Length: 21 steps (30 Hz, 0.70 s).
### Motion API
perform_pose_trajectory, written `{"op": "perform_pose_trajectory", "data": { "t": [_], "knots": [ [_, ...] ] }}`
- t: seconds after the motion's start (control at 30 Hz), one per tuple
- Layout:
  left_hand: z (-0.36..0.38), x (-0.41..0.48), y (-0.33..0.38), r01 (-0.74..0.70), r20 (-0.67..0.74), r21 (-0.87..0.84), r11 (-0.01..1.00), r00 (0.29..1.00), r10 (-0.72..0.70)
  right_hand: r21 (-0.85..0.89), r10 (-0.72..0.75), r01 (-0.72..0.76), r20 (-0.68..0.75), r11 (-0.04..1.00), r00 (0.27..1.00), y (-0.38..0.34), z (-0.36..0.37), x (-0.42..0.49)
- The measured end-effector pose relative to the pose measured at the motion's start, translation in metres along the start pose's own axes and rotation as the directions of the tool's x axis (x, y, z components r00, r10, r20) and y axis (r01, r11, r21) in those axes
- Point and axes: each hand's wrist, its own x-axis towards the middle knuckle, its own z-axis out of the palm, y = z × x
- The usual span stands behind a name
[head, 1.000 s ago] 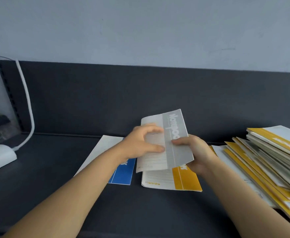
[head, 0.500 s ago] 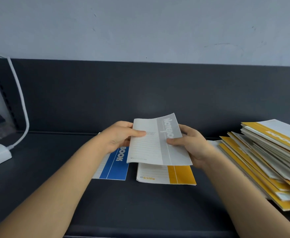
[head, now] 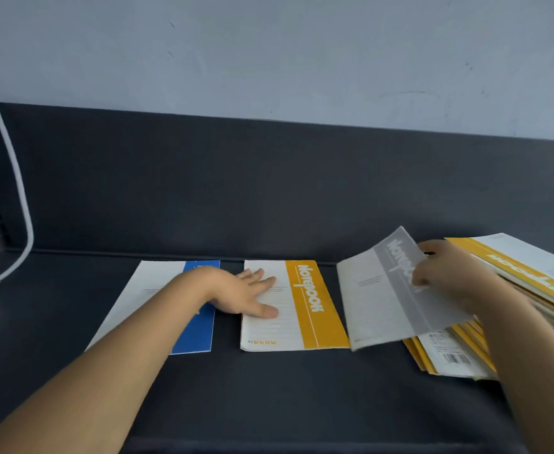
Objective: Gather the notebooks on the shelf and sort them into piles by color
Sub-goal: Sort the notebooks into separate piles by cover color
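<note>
Sorting is only beginning: a blue notebook (head: 197,335) and a yellow notebook (head: 311,306) are lying by the back edge of the shelf (head: 269,388), the left hand (head: 239,293) is resting flat on the yellow one, and the right hand (head: 446,276) is gripping a grey notebook (head: 377,299) beside the unsorted stack (head: 531,267).

Cover of blue notebook (head: 198,335) white with a solid blue band; yellow notebook (head: 305,306): white ruled panel, yellow band, white lettering, small yellow squares at one corner; grey notebook (head: 384,290): pale grey, darker grey band, white lettering; stack (head: 449,355): yellow-and-white covers, black barcode; shelf (head: 269,388) dark charcoal; wall (head: 269,54) pale blue-grey; cable (head: 23,208) white.
</note>
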Motion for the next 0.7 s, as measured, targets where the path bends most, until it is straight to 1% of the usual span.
{"op": "perform_pose_trajectory", "data": {
  "t": [0.07, 0.13, 0.23, 0.3, 0.37, 0.43, 0.5, 0.6, 0.7],
  "knots": [
    [-0.004, -0.003, -0.003, 0.015, 0.026, 0.045, 0.999, 1.000, -0.016, -0.039, 0.036, -0.036, -0.009, 0.999, 0.999, 0.002, -0.005, 0.000],
    [-0.006, -0.005, -0.003, 0.028, 0.032, 0.067, 0.997, 0.999, -0.030, -0.077, 0.055, -0.054, 0.019, 0.996, 0.998, 0.001, -0.002, -0.001],
    [-0.008, -0.007, -0.005, 0.090, 0.046, 0.075, 0.993, 0.995, -0.093, -0.077, 0.041, -0.034, 0.081, 0.996, 0.996, -0.002, 0.014, 0.000],
    [-0.010, -0.011, -0.009, 0.161, 0.048, 0.075, 0.984, 0.985, -0.165, -0.038, 0.033, -0.028, 0.134, 0.999, 0.990, -0.005, 0.029, 0.002],
    [-0.012, -0.017, -0.016, 0.218, 0.060, 0.056, 0.974, 0.973, -0.221, 0.049, 0.044, -0.055, 0.194, 0.997, 0.980, -0.009, 0.046, 0.003],
    [-0.015, -0.021, -0.026, 0.246, 0.085, 0.024, 0.969, 0.965, -0.247, 0.165, 0.027, -0.072, 0.258, 0.984, 0.966, -0.016, 0.062, 0.000],
    [-0.016, -0.024, -0.040, 0.255, 0.097, -0.011, 0.967, 0.963, -0.252, 0.233, -0.016, -0.057, 0.300, 0.971, 0.954, -0.025, 0.075, -0.004],
    [-0.016, -0.026, -0.059, 0.261, 0.097, -0.092, 0.961, 0.963, -0.252, 0.274, -0.039, -0.043, 0.287, 0.961, 0.957, -0.032, 0.085, -0.006],
    [-0.014, -0.025, -0.065, 0.260, 0.103, -0.211, 0.942, 0.964, -0.243, 0.221, -0.022, -0.027, 0.214, 0.975, 0.977, -0.027, 0.082, -0.003]
  ]
}}
